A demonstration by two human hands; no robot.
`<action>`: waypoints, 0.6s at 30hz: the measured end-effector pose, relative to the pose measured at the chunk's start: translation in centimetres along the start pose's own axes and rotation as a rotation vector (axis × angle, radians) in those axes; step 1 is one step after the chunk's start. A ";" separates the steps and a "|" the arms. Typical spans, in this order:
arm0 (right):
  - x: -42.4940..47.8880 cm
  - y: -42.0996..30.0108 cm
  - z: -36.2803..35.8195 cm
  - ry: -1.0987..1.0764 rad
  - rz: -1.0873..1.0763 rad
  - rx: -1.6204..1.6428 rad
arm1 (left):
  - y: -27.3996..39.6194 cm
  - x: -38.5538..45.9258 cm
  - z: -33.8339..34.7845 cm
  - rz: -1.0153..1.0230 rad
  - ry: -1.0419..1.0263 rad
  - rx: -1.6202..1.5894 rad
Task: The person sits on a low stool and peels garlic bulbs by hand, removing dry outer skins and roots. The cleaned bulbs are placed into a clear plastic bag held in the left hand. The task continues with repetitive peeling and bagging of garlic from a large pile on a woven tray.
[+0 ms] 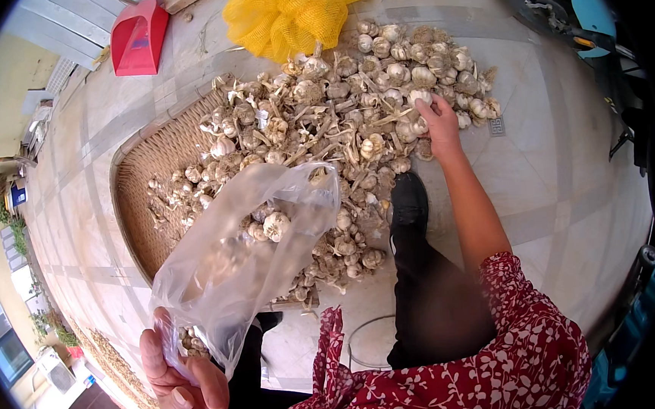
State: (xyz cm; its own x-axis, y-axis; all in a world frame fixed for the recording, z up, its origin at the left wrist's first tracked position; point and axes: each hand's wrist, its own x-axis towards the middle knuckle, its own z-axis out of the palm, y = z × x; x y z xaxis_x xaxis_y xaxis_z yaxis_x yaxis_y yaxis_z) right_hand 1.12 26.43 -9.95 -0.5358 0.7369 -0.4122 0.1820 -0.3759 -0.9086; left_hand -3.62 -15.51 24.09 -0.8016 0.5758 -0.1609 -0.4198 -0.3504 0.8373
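Observation:
A large heap of garlic bulbs (pixel 349 106) with dry stalks spreads over the floor and partly over a woven wicker tray (pixel 148 160). My left hand (pixel 186 379), at the lower left, holds a clear plastic bag (pixel 213 281) by one edge. The bag stretches up and right over the near side of the heap, and bulbs show through or at its mouth. My right hand (pixel 440 125) is at the heap's right side, its fingertips on a pale garlic bulb (pixel 420 96). Another bulb lies under or beside its thumb; whether it is held too I cannot tell.
A yellow mesh sack (pixel 291 16) lies beyond the heap. A red dustpan (pixel 141 41) sits at the upper left. My black shoe (pixel 408 199) touches the heap's near edge. A small floor drain (pixel 496 126) lies to the right, and a blue two-wheeler (pixel 590 15) stands at the upper right.

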 end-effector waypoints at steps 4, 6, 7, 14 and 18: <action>-1.5 -2.3 -0.7 -0.384 0.331 0.727 | -0.1 -0.1 -0.1 -0.018 0.016 -0.021; -2.6 -3.2 -0.2 -0.764 0.394 0.935 | -0.1 -0.1 -0.2 -0.020 0.015 -0.023; -3.3 -3.6 0.4 -0.803 0.427 0.942 | 0.0 -0.1 -0.2 -0.021 0.016 -0.022; -12.9 -9.1 13.7 -1.470 0.667 0.199 | 1.0 -0.1 1.3 0.021 0.061 0.078; -16.6 -6.2 22.3 -1.499 0.628 -0.470 | 0.2 0.1 1.8 0.018 0.122 0.061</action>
State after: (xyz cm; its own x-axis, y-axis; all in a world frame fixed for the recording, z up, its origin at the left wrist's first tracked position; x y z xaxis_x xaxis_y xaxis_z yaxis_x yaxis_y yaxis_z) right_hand -9.53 4.00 4.06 -0.4943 -0.6967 -0.5199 0.7190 0.0085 -0.6950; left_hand -3.02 -14.20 25.16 -0.8561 0.4744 -0.2049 -0.3814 -0.3125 0.8700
